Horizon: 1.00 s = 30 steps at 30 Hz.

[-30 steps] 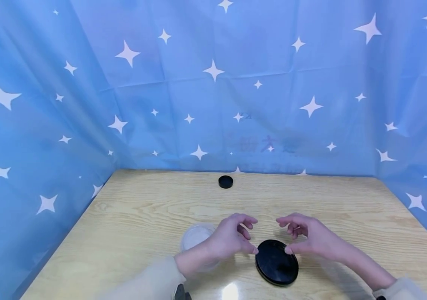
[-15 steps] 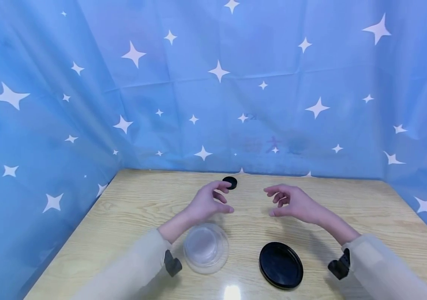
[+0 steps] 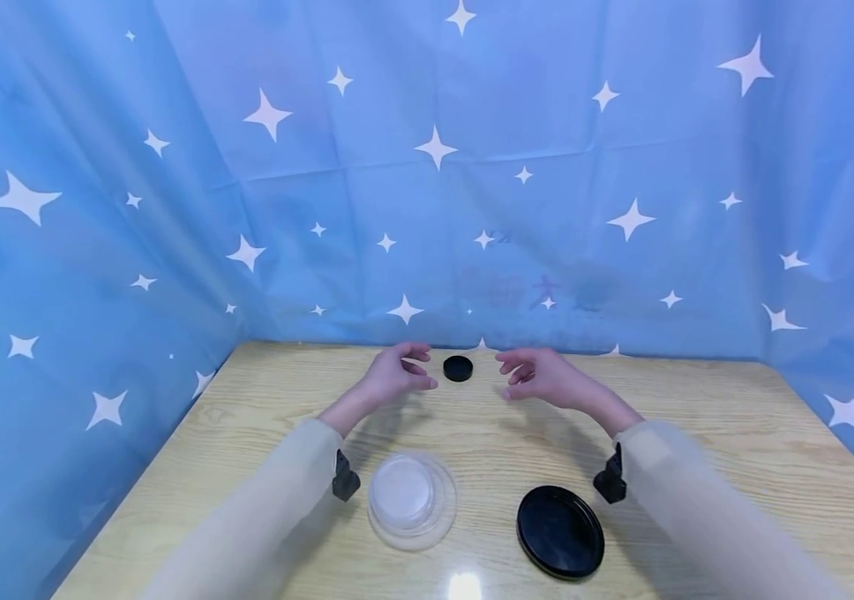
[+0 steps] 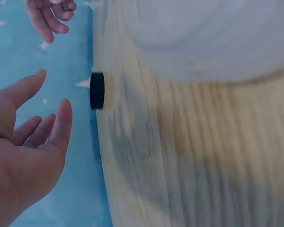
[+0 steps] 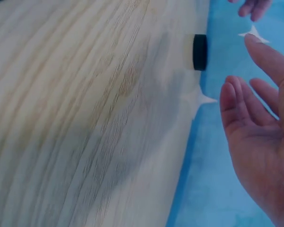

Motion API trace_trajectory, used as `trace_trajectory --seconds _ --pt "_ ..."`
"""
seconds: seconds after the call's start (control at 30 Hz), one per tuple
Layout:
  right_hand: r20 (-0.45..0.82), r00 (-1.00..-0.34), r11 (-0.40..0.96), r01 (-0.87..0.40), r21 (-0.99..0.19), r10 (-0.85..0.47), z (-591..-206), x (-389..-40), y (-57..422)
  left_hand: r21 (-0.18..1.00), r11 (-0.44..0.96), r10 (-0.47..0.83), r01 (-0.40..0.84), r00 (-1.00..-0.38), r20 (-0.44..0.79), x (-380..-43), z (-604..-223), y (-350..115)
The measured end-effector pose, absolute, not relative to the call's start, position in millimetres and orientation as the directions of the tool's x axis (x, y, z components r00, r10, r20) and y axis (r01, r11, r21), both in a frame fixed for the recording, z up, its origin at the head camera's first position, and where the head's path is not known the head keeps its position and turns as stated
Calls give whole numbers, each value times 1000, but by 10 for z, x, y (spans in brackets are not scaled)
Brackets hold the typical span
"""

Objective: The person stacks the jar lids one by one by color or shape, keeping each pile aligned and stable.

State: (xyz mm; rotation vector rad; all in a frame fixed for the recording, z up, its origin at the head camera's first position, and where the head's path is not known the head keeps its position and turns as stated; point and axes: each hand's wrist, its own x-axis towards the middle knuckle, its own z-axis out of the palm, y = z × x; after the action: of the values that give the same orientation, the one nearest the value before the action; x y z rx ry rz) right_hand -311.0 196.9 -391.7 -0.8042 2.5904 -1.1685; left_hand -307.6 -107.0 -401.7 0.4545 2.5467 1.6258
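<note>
A small round black lid lies near the table's back edge; it also shows in the left wrist view as a dark disc seen from the side. Just left of it is my left hand, fingers loosely bent and apart from it. On its other side hovers my right hand, also bare of any object. Both wrist views show the left palm and right palm with nothing in them. Closer to me are a clear plastic container and a larger round black lid.
The wooden table ends at a blue curtain with white stars, hanging close behind the small lid. Another curtain side runs along the left edge.
Both hands have moved forward from around the large black lid and the clear container to either side of the small lid. The lids and container stay on the table.
</note>
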Motion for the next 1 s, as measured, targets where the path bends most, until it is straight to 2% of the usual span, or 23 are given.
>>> trace_trajectory --seconds 0.33,0.57,1.0 --pt "23 -847 561 -371 -740 -531 -4015 -3373 1753 931 335 326 144 -945 29 -3298 -4075 -983" --pt "8 -873 530 -304 -791 -488 -4084 -3474 1651 952 293 320 90 -948 -8 -3395 -4156 -977" --pt "17 -881 541 -306 -784 -473 -4264 -3596 1637 943 323 317 79 -948 -29 -3526 -4212 -945"
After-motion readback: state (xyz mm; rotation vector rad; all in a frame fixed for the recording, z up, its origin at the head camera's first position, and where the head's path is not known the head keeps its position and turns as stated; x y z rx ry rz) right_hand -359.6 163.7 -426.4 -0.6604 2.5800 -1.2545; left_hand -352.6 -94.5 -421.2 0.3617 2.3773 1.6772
